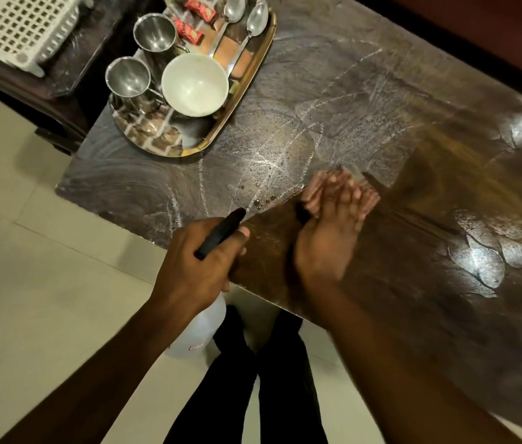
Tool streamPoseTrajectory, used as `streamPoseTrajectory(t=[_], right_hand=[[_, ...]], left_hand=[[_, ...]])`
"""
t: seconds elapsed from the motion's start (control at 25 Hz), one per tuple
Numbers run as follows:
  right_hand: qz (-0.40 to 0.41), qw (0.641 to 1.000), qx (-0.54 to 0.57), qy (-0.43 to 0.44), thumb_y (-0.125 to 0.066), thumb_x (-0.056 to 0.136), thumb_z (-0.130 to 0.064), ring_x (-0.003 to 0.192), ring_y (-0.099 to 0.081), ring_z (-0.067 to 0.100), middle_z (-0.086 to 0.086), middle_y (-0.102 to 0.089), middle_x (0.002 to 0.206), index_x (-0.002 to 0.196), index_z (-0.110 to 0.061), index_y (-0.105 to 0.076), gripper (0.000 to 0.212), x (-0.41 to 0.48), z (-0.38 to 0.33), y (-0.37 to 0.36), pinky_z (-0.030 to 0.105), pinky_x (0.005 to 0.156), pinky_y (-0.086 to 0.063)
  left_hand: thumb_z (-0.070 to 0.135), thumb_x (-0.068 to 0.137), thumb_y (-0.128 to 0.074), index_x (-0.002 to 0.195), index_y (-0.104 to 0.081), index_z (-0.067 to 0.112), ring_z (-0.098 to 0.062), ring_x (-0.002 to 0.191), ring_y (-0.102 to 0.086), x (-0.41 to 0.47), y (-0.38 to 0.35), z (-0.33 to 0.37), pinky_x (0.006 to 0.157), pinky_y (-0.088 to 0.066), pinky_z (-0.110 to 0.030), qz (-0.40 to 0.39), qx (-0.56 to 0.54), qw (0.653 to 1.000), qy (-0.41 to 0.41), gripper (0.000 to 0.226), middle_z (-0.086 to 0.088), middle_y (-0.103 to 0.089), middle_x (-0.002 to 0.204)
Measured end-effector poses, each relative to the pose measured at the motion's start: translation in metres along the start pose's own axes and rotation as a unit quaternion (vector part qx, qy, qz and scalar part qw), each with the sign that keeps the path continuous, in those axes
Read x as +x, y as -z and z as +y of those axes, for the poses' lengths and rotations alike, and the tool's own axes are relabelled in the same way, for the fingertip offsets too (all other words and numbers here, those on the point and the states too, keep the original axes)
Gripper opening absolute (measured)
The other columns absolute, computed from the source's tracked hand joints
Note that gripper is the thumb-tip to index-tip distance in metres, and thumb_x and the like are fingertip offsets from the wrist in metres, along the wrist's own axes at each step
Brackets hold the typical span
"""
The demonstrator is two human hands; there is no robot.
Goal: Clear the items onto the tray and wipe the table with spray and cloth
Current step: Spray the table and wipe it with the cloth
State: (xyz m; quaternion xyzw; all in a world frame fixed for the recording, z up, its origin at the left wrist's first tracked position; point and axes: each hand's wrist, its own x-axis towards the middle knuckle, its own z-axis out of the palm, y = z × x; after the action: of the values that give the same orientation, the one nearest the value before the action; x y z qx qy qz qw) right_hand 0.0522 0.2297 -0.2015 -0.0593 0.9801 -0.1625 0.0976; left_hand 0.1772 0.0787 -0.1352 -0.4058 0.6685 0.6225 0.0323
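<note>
Scene: a person stands at the near edge of a dark wooden table (365, 100), mid-wipe, its top streaked with wet swirls and droplets.
Tray: the steel tray (253, 75) sits at the table's far left corner, already loaded with two steel cups (128, 80), a white bowl (195, 84), two spoons (254, 20) and red sachets (200, 8).
Left hand: the left hand (195, 261) has its fingers clamped around the black trigger head of a clear spray bottle (203, 325), held off the table's near edge with the nozzle pointing toward the tray.
Right hand: the right hand (326, 238) presses flat on the table, fingers together and blurred; whether a cloth lies beneath it cannot be told.
Judgement: clearing looks complete; wiping is well along.
Doing it well: probably keep even pressure, overlap strokes from the dry band beside the hand toward the tray, and chase the droplets just beyond the nozzle before they dry.
</note>
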Motion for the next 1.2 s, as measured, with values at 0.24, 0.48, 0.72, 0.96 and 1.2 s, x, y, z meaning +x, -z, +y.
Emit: streamPoseTrajectory(t=[0.24,0.48,0.72,0.96,1.2], right_hand=[[-0.237,0.887,-0.010,0.396,-0.058,0.085,-0.036,0.127,-0.065,0.035,0.011,-0.077,0.119,0.118,-0.016,-0.077,0.043,-0.048,-0.037,-0.026,0.040,0.117,-0.044],[-0.124,0.928,-0.112,0.334,-0.045,0.104,-0.026,0.167,-0.004,0.027,0.004,-0.009,0.180,0.172,-0.030,-0.011,0.076,0.116,0.008,0.016,0.051,0.136,-0.008],[-0.121,0.949,-0.034,0.289,-0.042,0.104,-0.031,0.168,0.001,0.026,0.007,-0.011,0.180,0.172,-0.023,-0.015,0.074,0.096,-0.039,-0.001,0.051,0.135,-0.008],[-0.268,0.766,-0.077,0.580,-0.063,0.081,-0.028,0.127,-0.067,0.031,0.018,-0.074,0.127,0.118,-0.006,-0.076,0.045,0.113,-0.050,0.003,0.023,0.109,-0.053],[-0.127,0.916,-0.109,0.364,-0.044,0.099,-0.023,0.167,-0.010,0.031,0.007,-0.015,0.180,0.171,-0.030,-0.020,0.076,0.285,-0.022,0.036,0.052,0.135,-0.011]], left_hand=[[0.051,0.093,-0.075,0.087,-0.079,0.015,-0.028,0.054,-0.067,0.009,-0.007,0.005,0.062,-0.051,-0.040,-0.002,0.060,0.998,0.021,0.037,-0.011,-0.074,0.076],[0.048,0.092,-0.074,0.084,-0.068,0.007,-0.024,0.042,-0.060,0.016,-0.005,0.011,0.050,-0.047,-0.033,-0.019,0.026,0.999,0.033,0.042,-0.015,-0.068,0.072],[0.037,0.098,-0.071,0.085,-0.080,0.022,-0.025,0.036,-0.055,0.041,-0.017,0.040,0.043,-0.046,-0.026,0.012,-0.036,0.998,-0.042,0.022,-0.011,-0.078,0.078],[0.044,0.093,-0.073,0.087,-0.078,0.007,-0.041,0.046,-0.062,0.077,-0.039,0.061,0.050,-0.050,-0.032,0.027,-0.030,0.998,-0.040,0.037,-0.027,-0.072,0.074],[0.031,0.099,-0.068,0.071,-0.068,0.003,-0.029,0.035,-0.056,0.095,-0.049,0.079,0.040,-0.043,-0.024,0.032,-0.012,0.998,-0.052,0.039,-0.020,-0.064,0.062]])
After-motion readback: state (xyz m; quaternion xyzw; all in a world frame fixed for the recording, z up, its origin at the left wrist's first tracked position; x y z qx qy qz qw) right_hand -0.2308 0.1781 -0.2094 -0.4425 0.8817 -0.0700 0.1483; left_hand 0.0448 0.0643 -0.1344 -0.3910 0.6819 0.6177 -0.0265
